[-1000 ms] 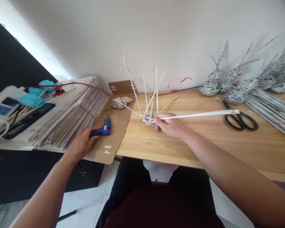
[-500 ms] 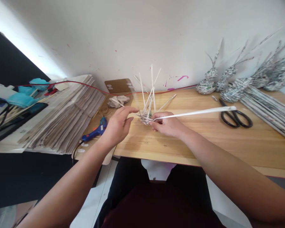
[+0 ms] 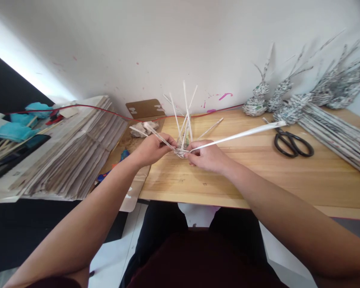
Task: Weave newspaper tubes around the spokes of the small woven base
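A small woven paper basket (image 3: pixel 180 153) sits on the wooden table, with several rolled-paper stakes (image 3: pixel 186 110) sticking up from it. My left hand (image 3: pixel 153 150) is at its left side, fingers pinched on a paper stake (image 3: pixel 157 135) that leans left. On the right side, my right hand (image 3: pixel 205 156) pinches a long white paper tube (image 3: pixel 240 136) where it meets the weave. The tube's free end reaches right, towards the black scissors (image 3: pixel 292 144). Behind my left forearm, the blue glue gun (image 3: pixel 103 176) is mostly hidden.
Several finished woven paper pieces (image 3: pixel 255 105) and a bundle of paper tubes (image 3: pixel 336 136) lie at the right. At the left are a stack of paper sheets (image 3: pixel 75 160), a crumpled cloth (image 3: pixel 142 129) and blue masks (image 3: pixel 15 131). A red cable (image 3: pixel 105 110) runs along the wall.
My left hand let go of the glue gun, moved right to the basket and took hold of a stake, which now leans left. The long tube's free end has swung slightly upward.
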A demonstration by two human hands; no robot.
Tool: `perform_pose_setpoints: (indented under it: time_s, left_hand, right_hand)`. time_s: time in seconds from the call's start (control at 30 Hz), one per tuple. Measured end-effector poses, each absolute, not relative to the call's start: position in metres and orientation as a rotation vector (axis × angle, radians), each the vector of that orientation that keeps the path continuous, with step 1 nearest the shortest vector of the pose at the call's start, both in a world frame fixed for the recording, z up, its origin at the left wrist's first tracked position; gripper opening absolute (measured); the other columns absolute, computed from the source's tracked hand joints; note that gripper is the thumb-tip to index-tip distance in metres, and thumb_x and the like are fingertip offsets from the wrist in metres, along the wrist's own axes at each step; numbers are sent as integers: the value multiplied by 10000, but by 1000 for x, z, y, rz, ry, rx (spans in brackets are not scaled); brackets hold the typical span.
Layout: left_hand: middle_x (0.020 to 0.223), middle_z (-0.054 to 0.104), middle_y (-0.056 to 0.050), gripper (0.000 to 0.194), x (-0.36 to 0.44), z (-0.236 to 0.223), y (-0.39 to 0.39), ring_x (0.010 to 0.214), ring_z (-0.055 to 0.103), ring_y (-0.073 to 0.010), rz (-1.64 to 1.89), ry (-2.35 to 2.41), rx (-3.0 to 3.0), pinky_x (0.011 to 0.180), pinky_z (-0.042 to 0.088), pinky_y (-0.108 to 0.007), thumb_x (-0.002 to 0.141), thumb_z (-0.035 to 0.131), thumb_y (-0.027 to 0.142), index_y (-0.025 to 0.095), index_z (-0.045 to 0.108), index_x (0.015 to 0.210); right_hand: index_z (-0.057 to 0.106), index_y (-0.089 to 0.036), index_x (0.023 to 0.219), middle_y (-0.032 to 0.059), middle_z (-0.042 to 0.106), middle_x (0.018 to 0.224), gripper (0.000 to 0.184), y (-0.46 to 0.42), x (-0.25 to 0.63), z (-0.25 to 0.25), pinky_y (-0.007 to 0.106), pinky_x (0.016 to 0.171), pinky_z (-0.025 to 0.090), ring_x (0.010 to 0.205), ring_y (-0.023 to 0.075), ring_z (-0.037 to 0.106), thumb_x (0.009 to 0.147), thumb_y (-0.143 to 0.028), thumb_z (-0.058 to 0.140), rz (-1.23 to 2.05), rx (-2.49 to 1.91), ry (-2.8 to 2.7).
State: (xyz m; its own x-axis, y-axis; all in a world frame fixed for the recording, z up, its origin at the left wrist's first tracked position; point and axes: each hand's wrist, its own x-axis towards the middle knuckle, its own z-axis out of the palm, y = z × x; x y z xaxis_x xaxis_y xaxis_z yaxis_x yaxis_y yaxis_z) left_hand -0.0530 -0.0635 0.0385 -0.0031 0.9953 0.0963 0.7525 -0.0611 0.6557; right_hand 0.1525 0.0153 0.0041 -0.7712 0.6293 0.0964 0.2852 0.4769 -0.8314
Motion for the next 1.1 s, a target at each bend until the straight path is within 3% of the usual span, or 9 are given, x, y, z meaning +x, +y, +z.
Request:
perform_pose_setpoints:
  time_s: [0.4, 0.7, 0.93, 1.1]
  left_hand:
    - [928, 761, -63, 299, -52, 43, -61, 883, 684, -205, 635, 1724, 1859, 836, 520, -317, 840, 625, 404, 166, 764, 955]
    - [986, 788, -65, 282, -58, 39, -54, 929, 696, -210, 597, 1553, 1676, 899, 512, -347, 806, 675, 388, 175, 783, 957]
    - [902, 775, -51, 269, -59, 38, -53, 850, 676, -187, 590, 1512, 1632, 838, 506, -321, 779, 701, 373, 162, 775, 927]
    - [774, 731, -16, 243, -56, 40, -54, 686, 608, -140, 554, 1583, 1624, 666, 470, -259, 770, 687, 360, 162, 759, 893]
  right_hand:
    - [684, -171, 802, 2, 678, 633, 81, 14, 153, 3, 244, 551, 402, 542, 112, 573, 846, -226, 644, 1225, -781, -2298]
    - [682, -166, 771, -3, 668, 605, 86, 12, 152, 4, 236, 545, 410, 521, 104, 571, 837, -200, 638, 1267, -773, -2283]
    - [667, -168, 724, -8, 660, 592, 109, 12, 152, 2, 235, 539, 393, 518, 104, 562, 825, -201, 644, 1223, -754, -2303]
    - [673, -168, 741, -12, 658, 584, 78, 12, 152, 1, 236, 531, 386, 507, 103, 557, 810, -167, 635, 1239, -754, -2298]
